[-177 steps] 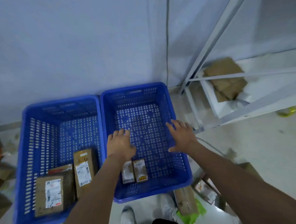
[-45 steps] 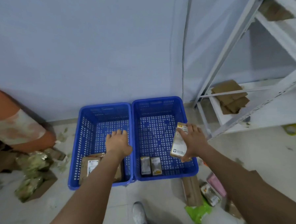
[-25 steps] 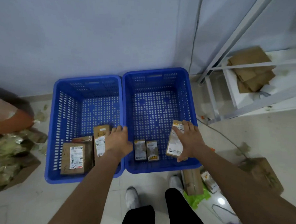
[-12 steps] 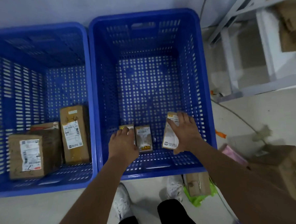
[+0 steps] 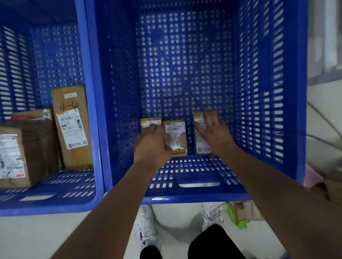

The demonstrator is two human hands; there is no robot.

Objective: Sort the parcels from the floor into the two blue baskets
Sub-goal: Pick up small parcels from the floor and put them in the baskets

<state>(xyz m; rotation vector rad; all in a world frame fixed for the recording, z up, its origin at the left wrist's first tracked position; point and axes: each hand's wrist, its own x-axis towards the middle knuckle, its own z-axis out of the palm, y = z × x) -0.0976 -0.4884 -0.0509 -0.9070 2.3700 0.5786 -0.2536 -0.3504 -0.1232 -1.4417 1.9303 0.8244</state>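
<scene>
Brown slim cardboard parcel (image 5: 200, 135) lies flat on right blue perforated plastic basket (image 5: 267, 84) floor, right hand (image 5: 213, 134) grip splayed apart atop it, aligning it beside two small parcels (image 5: 175, 138); left hand (image 5: 152, 145) grip loosely curled, steadying those.

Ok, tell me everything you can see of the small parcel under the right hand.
The small parcel is a brown cardboard box with a white printed label, lying flat on the floor of the right blue basket, near its front wall. The right hand rests on it, fingers spread. A gap separates it from the middle parcel.
</scene>
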